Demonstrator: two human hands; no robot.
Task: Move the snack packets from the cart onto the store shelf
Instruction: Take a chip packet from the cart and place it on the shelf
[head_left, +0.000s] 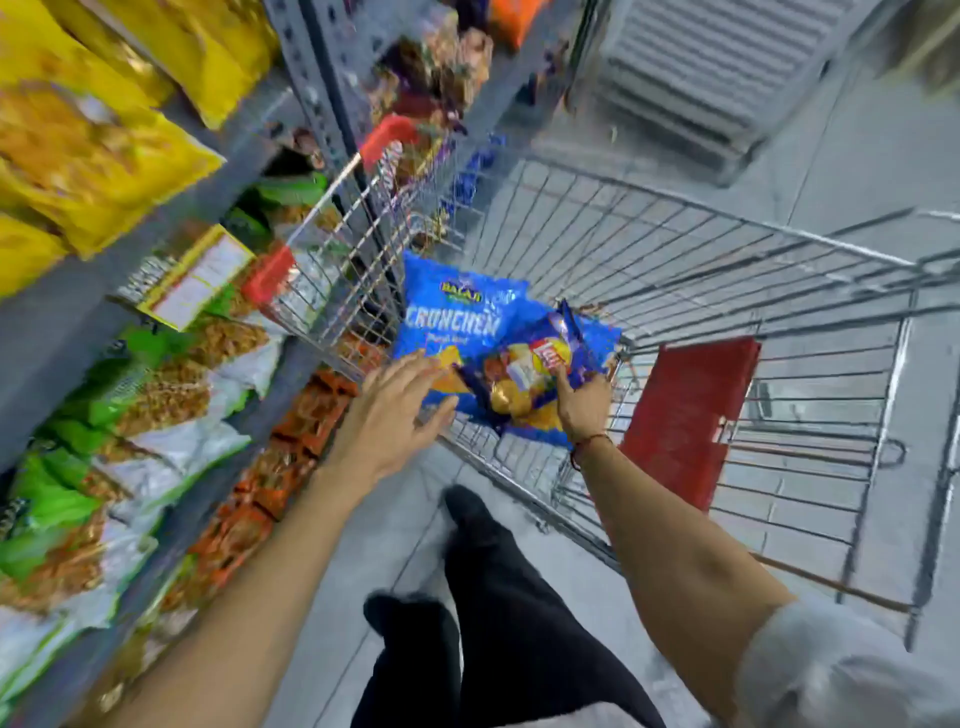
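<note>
In a shop aisle, seen from above, a person is leaning over a silver wire shopping cart (675, 244) standing just right of a grey metal store shelf (47, 332). At the near left corner of the cart, two snack packets are lying together: a bright blue crinkly packet with white lettering (449, 317) and, overlapping its right side, a darker blue chip packet with a red and yellow logo (524, 374). The left hand (397, 410) is reaching in with fingers spread wide, its grip open, fingertips at the near edge of the bright blue packet but not visibly closed on it. The right hand (582, 400) is resting on the darker packet; whether it is pinching the packet or only pressing on it cannot be told, as the fingers are partly hidden. A red plastic flap (685, 415) is sitting in the cart to the right. The shelf on the left is already holding many yellow, green and orange packets. Judging from this, both visible cart packets are still waiting to be lifted and placed, so the pick-up is only beginning.
</note>
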